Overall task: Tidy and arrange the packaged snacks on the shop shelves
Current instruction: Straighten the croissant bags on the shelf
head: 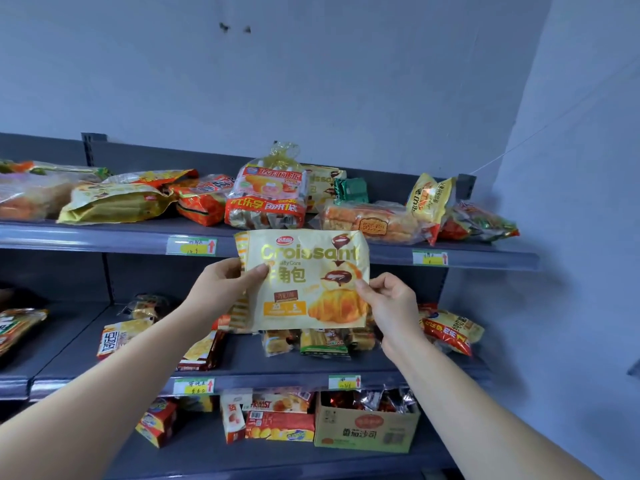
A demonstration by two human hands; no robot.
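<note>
A cream-yellow croissant bag (304, 268) with gold lettering is held upright in the air in front of the shelves, its face toward me. My left hand (221, 289) grips its left edge, thumb on the front. My right hand (388, 303) pinches its right edge. The bag's top reaches the front lip of the top shelf (104, 237). A second croissant bag (323, 185) stands at the back of that shelf, mostly hidden behind a red-and-clear cake bag (268, 199).
Mixed snack bags crowd the top shelf, with a wrapped bread loaf (370, 221) right of centre. The middle shelf (277, 374) holds small packs behind the held bag. Below stands a cardboard box (367, 427) of foil packets. A wall (571, 202) closes the right side.
</note>
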